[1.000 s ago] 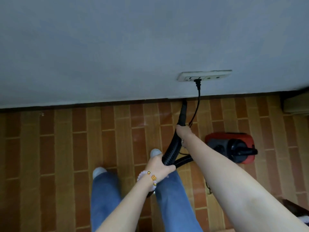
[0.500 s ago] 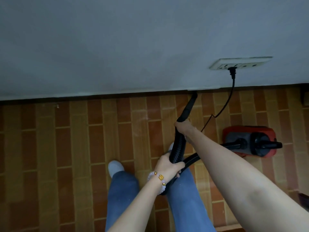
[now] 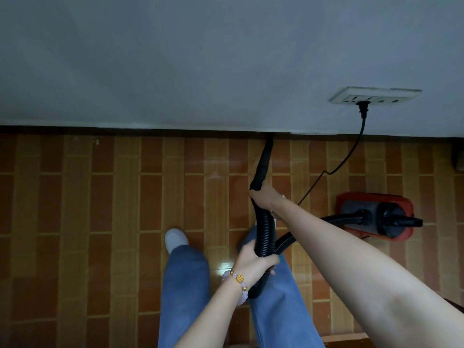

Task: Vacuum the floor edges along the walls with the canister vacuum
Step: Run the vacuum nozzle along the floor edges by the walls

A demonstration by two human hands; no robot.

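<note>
Plain grey-blue wall (image 3: 200,59) above, dim and evenly lit. White socket strip (image 3: 376,96) mounted low on it. Brick-patterned orange-brown tile floor (image 3: 100,209) below, dark seam where they meet.

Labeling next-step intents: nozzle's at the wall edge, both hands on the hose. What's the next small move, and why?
Probably slide the nozzle left along the wall. Its tip sits at the floor-wall seam, the right hand grips just behind it, the left hand holds the hose loop, and the seam to the left runs open, away from the vacuum.
</note>
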